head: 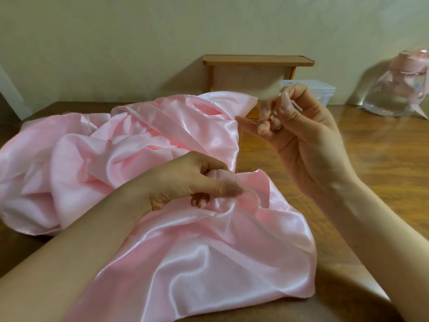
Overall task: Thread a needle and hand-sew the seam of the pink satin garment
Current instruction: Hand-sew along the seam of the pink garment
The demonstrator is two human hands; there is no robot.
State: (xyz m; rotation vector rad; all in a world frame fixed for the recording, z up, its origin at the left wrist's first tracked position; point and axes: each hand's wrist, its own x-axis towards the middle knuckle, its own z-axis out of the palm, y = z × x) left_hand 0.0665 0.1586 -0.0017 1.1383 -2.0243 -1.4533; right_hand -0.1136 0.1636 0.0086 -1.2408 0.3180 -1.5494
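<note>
The pink satin garment (130,159) lies crumpled across the wooden table, from the far left to the near middle. My left hand (185,182) pinches a gathered fold of the satin between thumb and fingers near the middle. My right hand (294,126) is raised above the table to the right of the cloth, its fingers curled and pinched together. A thin needle (282,98) seems to show between its fingertips, blurred. A faint thread (297,196) runs from the fold toward the right wrist.
A small cardboard shelf (257,66) stands at the back against the wall. A clear plastic box (322,91) sits behind my right hand. A clear bottle with a pink lid (399,89) stands at the far right. Bare table (371,163) lies to the right.
</note>
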